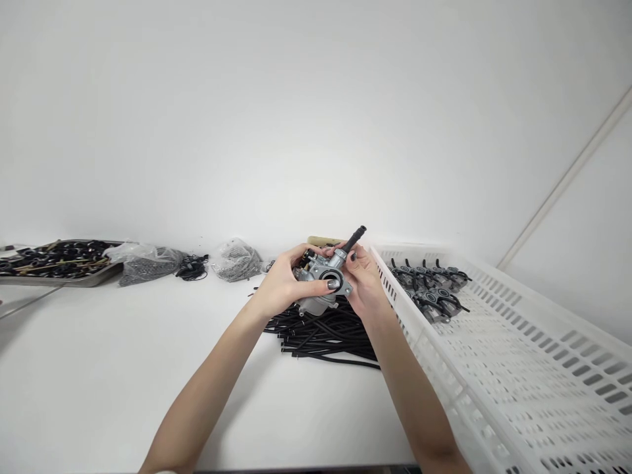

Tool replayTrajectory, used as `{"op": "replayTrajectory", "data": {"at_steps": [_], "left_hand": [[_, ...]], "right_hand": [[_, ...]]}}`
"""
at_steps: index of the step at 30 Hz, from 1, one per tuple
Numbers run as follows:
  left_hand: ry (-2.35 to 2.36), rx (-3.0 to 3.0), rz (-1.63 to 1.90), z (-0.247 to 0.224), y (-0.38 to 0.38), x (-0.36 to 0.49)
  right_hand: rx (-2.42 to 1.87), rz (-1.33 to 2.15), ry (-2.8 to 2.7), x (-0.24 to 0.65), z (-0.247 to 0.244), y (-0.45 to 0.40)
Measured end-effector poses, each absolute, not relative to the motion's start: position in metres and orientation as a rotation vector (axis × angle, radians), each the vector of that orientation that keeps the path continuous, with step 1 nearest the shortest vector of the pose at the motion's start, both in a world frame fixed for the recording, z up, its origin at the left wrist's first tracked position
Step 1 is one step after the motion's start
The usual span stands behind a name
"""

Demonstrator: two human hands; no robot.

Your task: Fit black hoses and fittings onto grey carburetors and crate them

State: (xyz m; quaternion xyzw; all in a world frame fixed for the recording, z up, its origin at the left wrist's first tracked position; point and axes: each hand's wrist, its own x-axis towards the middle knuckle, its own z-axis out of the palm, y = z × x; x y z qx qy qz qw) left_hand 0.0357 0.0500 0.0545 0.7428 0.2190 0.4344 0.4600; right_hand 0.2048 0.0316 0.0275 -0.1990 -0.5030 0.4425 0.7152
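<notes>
Over the hoses (326,339), the left hand (282,284) grips the carb (316,304), thumb at its bore (338,275), seemingly to steady it while the right hand (368,282) pinches near the boot (354,238); the crate (428,349) stands beside, likely for easy reach

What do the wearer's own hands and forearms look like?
The left hand and right hand wear no gloves; both thumbnails look dark-painted. The forearms are bare; a pale sliver, perhaps a sleeve, shows at the lower edge by the left one.
</notes>
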Motion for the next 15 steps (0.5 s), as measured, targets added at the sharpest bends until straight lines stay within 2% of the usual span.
{"op": "replayTrajectory", "data": {"at_steps": [15], "left_hand": [[0.718, 1.967, 1.114, 0.055, 0.039, 0.031]], "right_hand": [[-0.52, 0.992, -1.082, 0.202, 0.035, 0.025]]}}
